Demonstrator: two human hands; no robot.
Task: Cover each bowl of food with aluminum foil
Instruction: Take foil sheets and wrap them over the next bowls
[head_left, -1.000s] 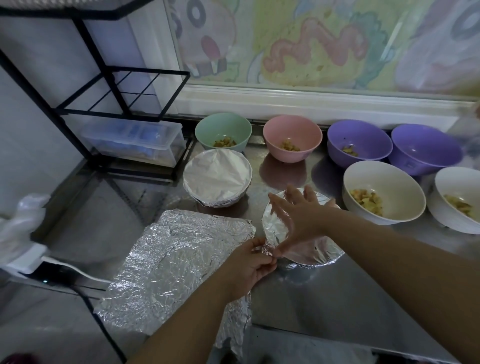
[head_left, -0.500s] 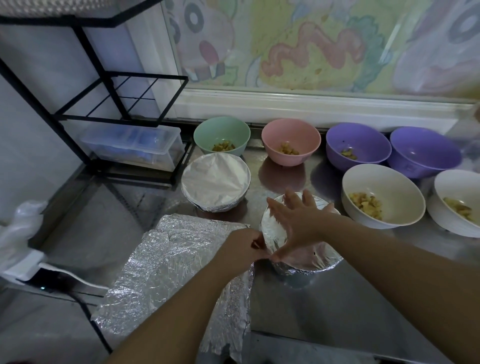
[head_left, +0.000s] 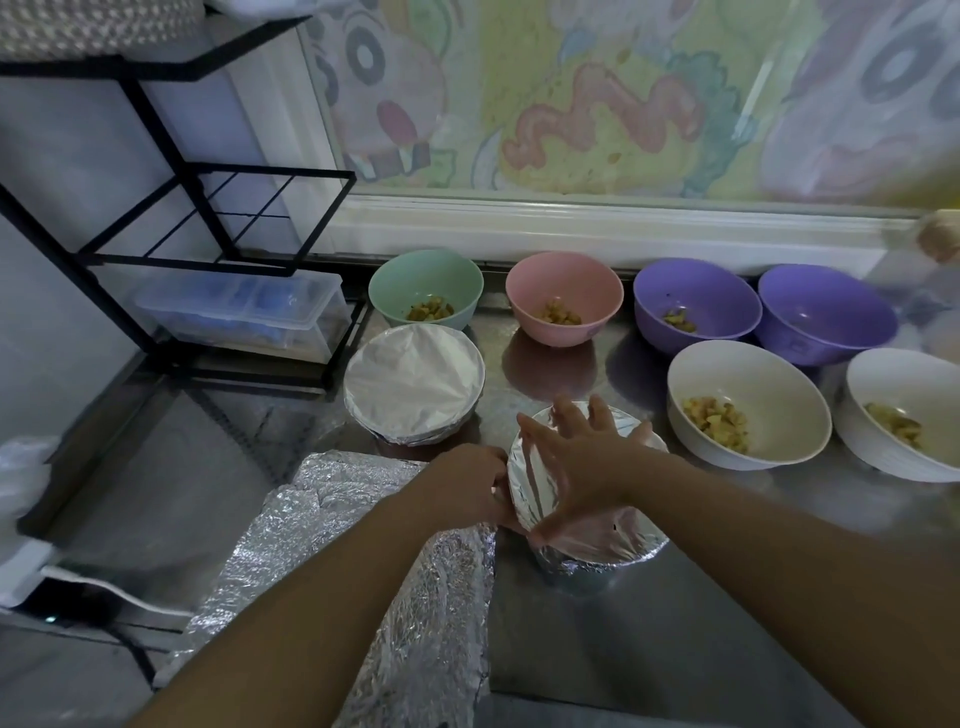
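Note:
A foil-covered bowl (head_left: 618, 540) stands in front of me on the steel counter. My right hand (head_left: 582, 457) lies flat on its foil top with fingers spread. My left hand (head_left: 467, 486) grips the foil edge at the bowl's left rim, fingers curled. A second bowl wrapped in foil (head_left: 413, 382) stands behind to the left. A crumpled foil sheet (head_left: 363, 571) lies at the counter's left front, under my left forearm. Uncovered bowls with food: green (head_left: 426, 288), pink (head_left: 563, 296), purple (head_left: 696, 306), two white ones (head_left: 748, 405) (head_left: 904, 410).
Another purple bowl (head_left: 826, 312) sits at the back right. A black wire rack (head_left: 208, 218) holding a clear plastic box (head_left: 244, 317) stands at the left. A white cable and plug (head_left: 31, 577) lie at the far left. The counter's front edge (head_left: 623, 701) is close.
My left hand has moved up along the bowl's left rim, folding foil down against the side. My right hand has stayed pressed flat on the foil top.

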